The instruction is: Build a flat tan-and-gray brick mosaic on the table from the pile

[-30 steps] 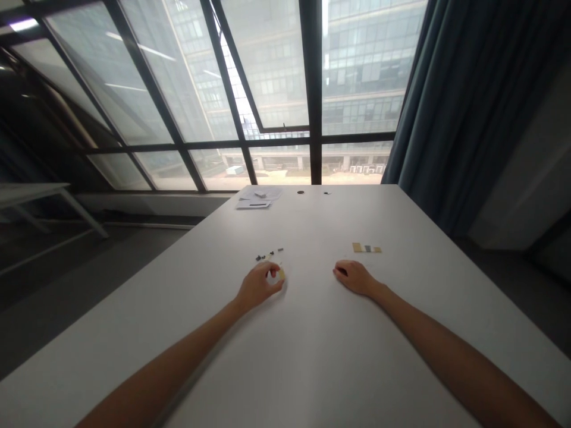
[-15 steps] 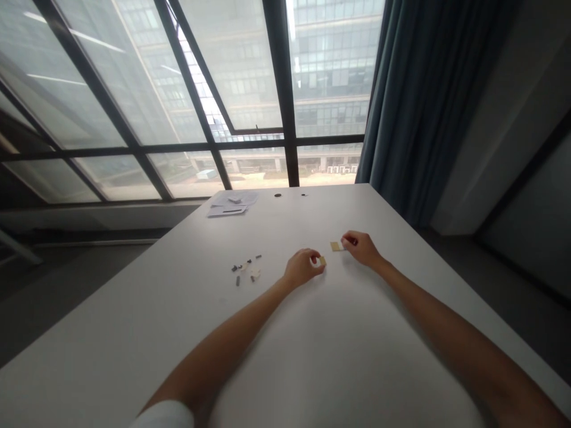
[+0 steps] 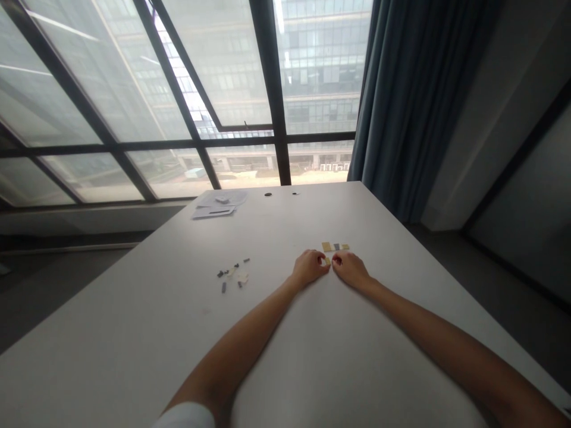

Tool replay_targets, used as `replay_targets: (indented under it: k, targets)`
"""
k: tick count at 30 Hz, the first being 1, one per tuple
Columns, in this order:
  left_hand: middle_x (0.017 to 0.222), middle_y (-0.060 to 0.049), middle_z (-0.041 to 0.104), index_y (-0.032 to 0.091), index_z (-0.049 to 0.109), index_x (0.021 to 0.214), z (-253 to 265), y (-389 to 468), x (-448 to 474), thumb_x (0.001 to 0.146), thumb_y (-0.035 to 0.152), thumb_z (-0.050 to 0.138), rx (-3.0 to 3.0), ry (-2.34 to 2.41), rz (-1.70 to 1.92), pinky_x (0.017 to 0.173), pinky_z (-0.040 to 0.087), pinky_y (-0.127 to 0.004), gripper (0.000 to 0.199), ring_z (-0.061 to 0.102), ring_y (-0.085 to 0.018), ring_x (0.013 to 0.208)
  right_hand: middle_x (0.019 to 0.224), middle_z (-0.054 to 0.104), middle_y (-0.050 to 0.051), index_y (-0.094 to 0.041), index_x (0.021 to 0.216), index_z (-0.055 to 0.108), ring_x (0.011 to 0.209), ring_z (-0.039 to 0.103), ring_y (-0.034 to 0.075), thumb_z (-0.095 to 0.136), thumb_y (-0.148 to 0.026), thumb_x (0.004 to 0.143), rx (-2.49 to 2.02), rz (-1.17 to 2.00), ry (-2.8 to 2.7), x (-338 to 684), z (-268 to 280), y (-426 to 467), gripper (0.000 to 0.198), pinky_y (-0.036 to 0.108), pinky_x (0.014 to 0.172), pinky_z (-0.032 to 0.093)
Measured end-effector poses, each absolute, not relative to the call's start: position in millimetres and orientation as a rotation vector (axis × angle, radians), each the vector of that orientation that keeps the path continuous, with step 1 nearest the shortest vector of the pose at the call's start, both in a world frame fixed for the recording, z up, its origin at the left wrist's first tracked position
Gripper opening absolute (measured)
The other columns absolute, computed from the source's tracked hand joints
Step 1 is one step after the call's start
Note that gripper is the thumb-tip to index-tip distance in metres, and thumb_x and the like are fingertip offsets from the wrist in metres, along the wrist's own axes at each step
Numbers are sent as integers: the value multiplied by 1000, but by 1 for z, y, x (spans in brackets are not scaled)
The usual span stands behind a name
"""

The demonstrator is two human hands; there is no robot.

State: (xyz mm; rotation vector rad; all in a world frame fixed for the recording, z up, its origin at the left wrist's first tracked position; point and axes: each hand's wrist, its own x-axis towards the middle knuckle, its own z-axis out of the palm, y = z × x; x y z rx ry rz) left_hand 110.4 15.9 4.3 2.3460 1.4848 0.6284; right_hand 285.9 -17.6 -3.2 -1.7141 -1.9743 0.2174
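My left hand [image 3: 308, 266] pinches a small flat yellow piece [image 3: 327, 261] between thumb and fingertips, just above the white table. Close beside it on the right is my right hand [image 3: 350, 268], its fingertips pressed together near the piece's edge; whatever they grip is too small to make out. Just beyond both hands lies a short row on the tabletop: a yellow square [image 3: 326, 246], a grey piece [image 3: 336, 246] and a smaller yellow piece [image 3: 345, 246], with whitish bits between them.
Several small dark grey pieces [image 3: 223, 288] and cream pieces [image 3: 242, 277] lie scattered left of my hands. Papers [image 3: 214, 211] rest at the table's far left corner. Two dark round spots sit near the far edge. Windows and a blue curtain [image 3: 401, 119] stand behind the table [image 3: 134, 321].
My right hand has left the row and come back towards me, close to my left hand. The row's grey and right-hand yellow pieces now show. My left hand still holds its yellow piece.
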Motion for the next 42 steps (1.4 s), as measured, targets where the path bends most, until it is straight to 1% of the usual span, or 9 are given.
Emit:
replay_targets:
  k: [4,9,13,20,28,36,42]
  targets:
    - [90,-5,73,21,76,104,1,13,102,74,46,73,2338,1483,655,81,49,-31,39,64,-22,91,83,70,5,-20,81,67,74,59,16,54,-26,91,-1748,194,-1906,283,-10,-20,17,26,64,32]
    - [86,-4,73,23,77,97,-3,6,99,75,44,73,2335,1508,669,79,49,-30,31,64,-22,90,82,69,4,-20,85,67,72,58,16,58,-29,89,-1710,204,-1908,281,-12,-26,13,26,64,32]
    - [86,-4,73,24,77,96,-4,3,105,77,44,71,2325,1533,670,78,49,-29,28,64,-22,89,85,69,4,-21,87,68,73,58,16,61,-31,86,-1728,197,-1947,280,-10,-28,12,27,63,32]
    - [85,-4,74,23,79,96,3,-1,111,82,41,66,2310,1555,665,77,49,-29,26,65,-21,86,89,71,6,-20,88,69,76,60,17,60,-30,88,-1780,191,-1961,278,-8,-24,13,27,65,33]
    - [93,-3,77,27,79,106,10,0,114,86,43,63,2244,1649,529,82,49,-25,30,68,-19,90,92,72,4,-21,90,71,81,63,16,58,-34,92,-1858,164,-1962,277,-4,-22,18,25,65,35]
    - [96,-3,78,29,79,107,11,2,114,86,46,63,2217,1663,523,79,49,-25,32,69,-20,90,93,73,4,-22,92,72,79,64,16,58,-35,92,-1872,161,-1945,276,-3,-21,20,24,67,37]
    - [100,-4,78,29,78,110,9,4,116,87,47,62,2191,1696,491,82,49,-25,33,70,-20,94,92,73,3,-24,97,73,80,64,17,59,-37,91,-1863,149,-1931,279,-8,-18,20,24,68,37]
